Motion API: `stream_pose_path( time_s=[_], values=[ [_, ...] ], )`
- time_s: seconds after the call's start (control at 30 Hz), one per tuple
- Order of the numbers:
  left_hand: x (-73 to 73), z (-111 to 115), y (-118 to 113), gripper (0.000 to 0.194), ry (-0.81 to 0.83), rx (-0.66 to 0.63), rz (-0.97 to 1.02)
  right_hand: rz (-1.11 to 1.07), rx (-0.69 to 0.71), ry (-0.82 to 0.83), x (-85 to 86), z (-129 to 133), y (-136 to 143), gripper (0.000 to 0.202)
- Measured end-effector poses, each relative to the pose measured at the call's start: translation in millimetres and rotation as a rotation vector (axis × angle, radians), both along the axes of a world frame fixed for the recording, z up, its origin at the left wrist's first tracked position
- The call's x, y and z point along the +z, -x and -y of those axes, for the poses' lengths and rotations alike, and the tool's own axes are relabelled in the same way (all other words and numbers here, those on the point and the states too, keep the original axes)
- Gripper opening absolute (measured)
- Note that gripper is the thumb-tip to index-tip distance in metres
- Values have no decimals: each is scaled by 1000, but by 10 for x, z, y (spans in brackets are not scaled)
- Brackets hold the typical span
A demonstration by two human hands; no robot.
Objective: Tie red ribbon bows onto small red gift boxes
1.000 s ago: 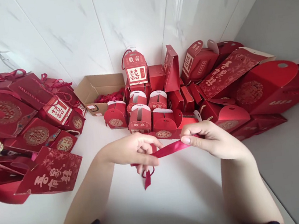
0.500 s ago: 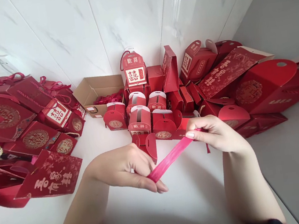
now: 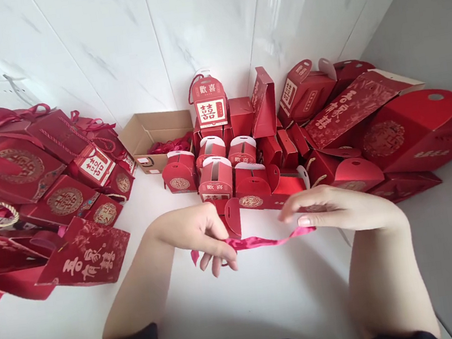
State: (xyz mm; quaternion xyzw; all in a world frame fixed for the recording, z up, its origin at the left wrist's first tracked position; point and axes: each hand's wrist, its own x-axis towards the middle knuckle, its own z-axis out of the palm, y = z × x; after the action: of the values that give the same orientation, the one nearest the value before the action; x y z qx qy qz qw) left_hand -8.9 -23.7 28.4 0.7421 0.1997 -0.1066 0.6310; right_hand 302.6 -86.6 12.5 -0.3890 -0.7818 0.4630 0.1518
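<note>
A pink satin ribbon (image 3: pixel 261 241) stretches slackly between my two hands above the white table. My left hand (image 3: pixel 205 231) pinches it between thumb and fingers, and a short tail shows to the left of the fingers. At the other end, the ribbon runs in under the thumb of my right hand (image 3: pixel 333 210); the index finger there is lifted away from the thumb, and the hidden fingers seem to hold the ribbon. Just behind my left hand lies a small red gift box (image 3: pixel 233 219), partly covered by that hand.
Small red gift boxes (image 3: pixel 215 176) stand grouped ahead, beside a cardboard box (image 3: pixel 156 124) holding red ribbons. Larger red boxes (image 3: pixel 414 129) are piled at the right. More red boxes (image 3: pixel 19 165), some with ribbons or cords, crowd the left. A tiled wall (image 3: pixel 209 20) rises behind.
The ribbon has gone from a taut diagonal to a slack, nearly level line. My right hand has moved right and lower, its index finger lifting from the thumb. The view has shifted slightly.
</note>
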Motion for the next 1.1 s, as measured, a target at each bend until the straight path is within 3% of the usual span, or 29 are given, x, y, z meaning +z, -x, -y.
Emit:
stream_pose_path(
  time_s=[0.07, 0.13, 0.2, 0.3, 0.37, 0.6, 0.77, 0.93, 1.1],
  values=[
    [-81, 20, -97, 27, 17, -30, -5, -70, 9, -30, -28, -44, 220, 36],
    [-129, 38, -164, 25, 26, -52, 20, -179, 102, -31, -116, -100, 491, 38],
    [-136, 46, -179, 25, 32, -42, 29, -296, 209, 67, -244, -152, 727, 42],
    [-93, 37, -129, 29, 21, 65, 1, -423, 240, 205, -409, -191, 904, 38],
    [-61, 25, -86, 31, 24, 124, 9, -493, 219, 217, -458, -187, 918, 32],
    [-78, -12, -80, 35, -14, 152, 139, -697, 152, 336, -443, -138, 925, 27],
    [-78, -4, -107, 35, -71, 181, 199, -737, 41, 253, -443, -107, 957, 18],
    [-51, 0, -99, 37, -166, 1, 244, -732, 201, 240, -439, -48, 936, 10],
    [-45, -60, -27, 40, -211, -60, 254, -767, 386, 240, -414, -19, 905, 13]
  ],
)
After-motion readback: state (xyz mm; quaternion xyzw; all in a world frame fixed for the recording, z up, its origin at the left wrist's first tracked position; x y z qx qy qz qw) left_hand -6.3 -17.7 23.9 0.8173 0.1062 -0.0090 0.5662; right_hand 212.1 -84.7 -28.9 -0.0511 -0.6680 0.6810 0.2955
